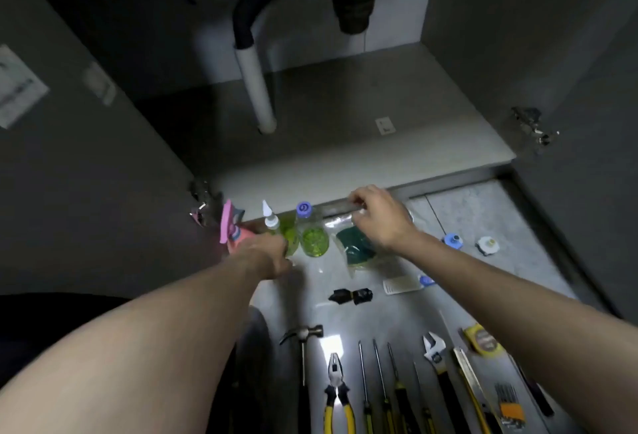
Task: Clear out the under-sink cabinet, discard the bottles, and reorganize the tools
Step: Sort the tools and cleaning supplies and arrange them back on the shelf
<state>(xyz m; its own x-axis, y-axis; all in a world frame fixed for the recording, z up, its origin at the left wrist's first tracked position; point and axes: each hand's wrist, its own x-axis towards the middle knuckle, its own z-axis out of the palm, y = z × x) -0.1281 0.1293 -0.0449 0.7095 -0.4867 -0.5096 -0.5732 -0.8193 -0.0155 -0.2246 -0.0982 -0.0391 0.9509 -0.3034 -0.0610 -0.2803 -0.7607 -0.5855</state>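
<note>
**Inspector A:** Nearest row on the grey floor — a steel claw hammer (pixel 303 333), yellow-handled pliers (pixel 336 388), three long-shafted screwdrivers (pixel 378 375), an adjustable wrench (pixel 433 350), a yellow tape measure (pixel 481 340) and a set of hex keys in an orange holder (pixel 507 406), laid side by side.

**Inspector B:** And beyond them?

**Inspector A:** A small black bundle (pixel 352 295), then a white card with a blue cap (pixel 407 284) just beside it. Further right, a blue round fitting (pixel 453 240) and a white one (pixel 487 245), well apart from the bottles.

**Inspector B:** The hands?

**Inspector A:** The left hand (pixel 267 255) reaches to the clear bottle of green liquid with a white nozzle (pixel 276 231); its fingers are hidden behind the wrist, so I cannot tell whether it grasps. The right hand (pixel 379 217) pinches the top edge of a clear plastic bag holding something dark green (pixel 355 249).

**Inspector B:** Bottle positions?

**Inspector A:** Both stand on the floor before the cabinet's front edge — the second, a clear bottle with a purple cap (pixel 312 235), just beside the first. A pink-and-blue item (pixel 231 226) sits at their left.

**Inspector B:** The cabinet?

**Inspector A:** The grey cabinet floor (pixel 362 116) shows a white drain pipe (pixel 257 95) running down to it at the rear.
</note>
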